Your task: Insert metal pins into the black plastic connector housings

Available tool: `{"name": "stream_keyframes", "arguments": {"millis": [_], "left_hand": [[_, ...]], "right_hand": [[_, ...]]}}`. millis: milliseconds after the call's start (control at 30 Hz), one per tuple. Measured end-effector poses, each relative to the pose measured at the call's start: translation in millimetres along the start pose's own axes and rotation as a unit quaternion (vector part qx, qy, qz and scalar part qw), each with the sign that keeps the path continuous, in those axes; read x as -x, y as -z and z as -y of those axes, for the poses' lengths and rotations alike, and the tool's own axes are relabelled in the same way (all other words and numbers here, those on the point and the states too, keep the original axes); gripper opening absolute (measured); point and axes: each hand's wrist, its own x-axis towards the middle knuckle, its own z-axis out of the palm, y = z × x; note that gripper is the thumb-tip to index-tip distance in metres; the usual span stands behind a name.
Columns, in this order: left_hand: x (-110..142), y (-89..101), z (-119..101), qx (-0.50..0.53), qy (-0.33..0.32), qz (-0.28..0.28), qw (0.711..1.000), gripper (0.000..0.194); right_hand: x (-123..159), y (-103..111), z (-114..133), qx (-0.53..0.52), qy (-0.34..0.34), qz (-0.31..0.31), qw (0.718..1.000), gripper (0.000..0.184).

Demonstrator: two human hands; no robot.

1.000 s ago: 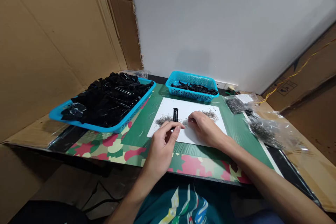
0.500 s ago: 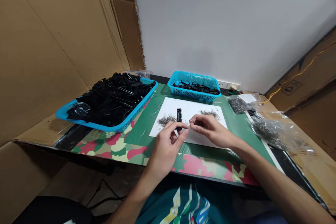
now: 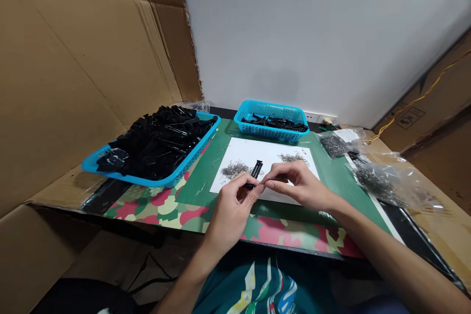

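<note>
Since the earlier frames your right hand (image 3: 298,187) has lifted off the white sheet (image 3: 265,154) and met your left hand (image 3: 233,201); the black plastic part (image 3: 255,171) now tilts rightward. Left hand pinches that part above the sheet's near edge. Right hand pinches a thin metal piece (image 3: 274,178) against its base, judged a fitting step. No legible writing; carton markings are blurred.

Left hand (image 3: 230,206) pinching with thumb and forefinger, right hand (image 3: 300,187) fingertips meeting it, forearms converging
</note>
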Motion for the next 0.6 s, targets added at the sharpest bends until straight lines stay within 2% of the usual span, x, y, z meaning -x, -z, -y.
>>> {"name": "stream_keyframes", "arguments": {"millis": [233, 467, 600], "left_hand": [[-0.8, -0.7, -0.6, -0.008, -0.007, 0.012, 1.0, 0.026], [1.1, 0.6, -4.3, -0.024, -0.011, 0.037, 0.999, 0.03], [0.5, 1.0, -4.0, -0.025, -0.009, 0.025, 0.999, 0.031]], "right_hand": [[2.3, 1.2, 1.7, 0.062, 0.025, -0.019, 0.998, 0.015], [3.8, 0.0, 3.3, 0.14, 0.089, -0.04, 0.985, 0.012], [4.4, -1.4, 2.9, 0.148, 0.095, -0.061, 0.983, 0.011]]}}
